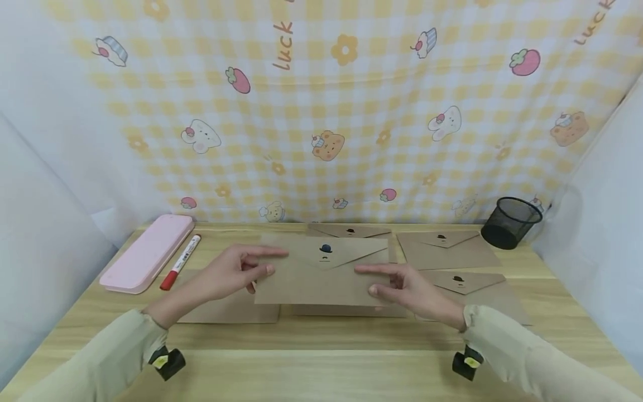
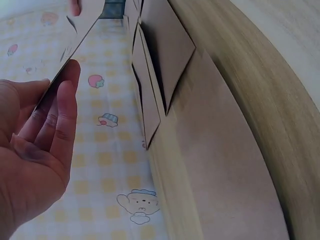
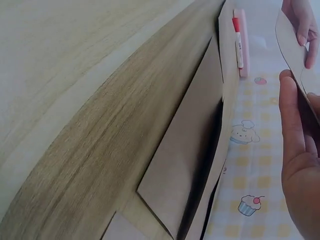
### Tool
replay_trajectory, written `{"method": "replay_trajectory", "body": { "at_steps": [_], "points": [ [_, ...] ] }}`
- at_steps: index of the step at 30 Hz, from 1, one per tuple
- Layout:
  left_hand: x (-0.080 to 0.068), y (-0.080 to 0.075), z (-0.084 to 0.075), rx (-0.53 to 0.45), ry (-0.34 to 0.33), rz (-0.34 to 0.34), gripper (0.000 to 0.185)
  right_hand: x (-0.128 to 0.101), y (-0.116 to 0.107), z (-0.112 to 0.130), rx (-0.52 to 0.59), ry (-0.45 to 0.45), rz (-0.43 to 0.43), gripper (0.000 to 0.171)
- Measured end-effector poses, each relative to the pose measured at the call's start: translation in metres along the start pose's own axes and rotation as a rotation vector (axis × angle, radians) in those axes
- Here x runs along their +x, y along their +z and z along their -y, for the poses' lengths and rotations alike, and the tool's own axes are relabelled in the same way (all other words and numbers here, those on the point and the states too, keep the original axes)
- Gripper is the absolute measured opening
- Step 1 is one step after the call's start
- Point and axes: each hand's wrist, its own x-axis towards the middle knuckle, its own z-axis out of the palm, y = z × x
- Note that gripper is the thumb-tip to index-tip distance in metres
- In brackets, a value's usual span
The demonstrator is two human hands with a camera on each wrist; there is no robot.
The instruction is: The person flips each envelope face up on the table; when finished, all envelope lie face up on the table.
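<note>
A brown kraft envelope is held up off the table between both hands, its flap side facing me with a small hat-and-moustache print. My left hand pinches its left edge, thumb in front and the other fingers behind. On the opposite edge, my right hand grips it the same way. From the left wrist, the left hand shows thumb and fingers either side of the thin envelope. The right wrist view has the right hand supporting the envelope with fingers beneath.
More envelopes lie on the wooden table: one at left, one partly hidden under the held one, one behind, and two at right. A pink case, red-and-white marker and black mesh cup stand around them.
</note>
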Motion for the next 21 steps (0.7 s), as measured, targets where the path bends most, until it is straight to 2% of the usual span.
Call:
{"method": "replay_trajectory", "body": {
  "at_steps": [6,10,12,14,17,21],
  "points": [
    [-0.001,-0.006,0.008,0.021,-0.019,-0.02,0.034,0.009,0.001,0.001,-0.008,0.02,-0.02,0.043],
    [-0.002,-0.023,0.018,0.056,-0.069,-0.051,0.031,0.03,0.01,0.004,0.071,0.053,-0.027,0.045],
    [-0.002,-0.033,0.023,0.079,-0.093,-0.072,0.03,0.044,0.015,0.007,0.062,0.069,-0.038,0.045],
    [-0.002,-0.044,0.025,0.136,-0.113,-0.098,0.029,0.059,0.02,0.009,0.022,0.06,-0.043,0.043],
    [0.001,-0.06,0.032,0.222,-0.141,-0.133,0.029,0.082,0.025,0.011,-0.117,0.028,-0.067,0.039],
    [0.002,-0.08,0.049,0.278,-0.192,-0.157,0.032,0.116,0.036,0.009,-0.304,-0.013,-0.078,0.035]
  ]
}}
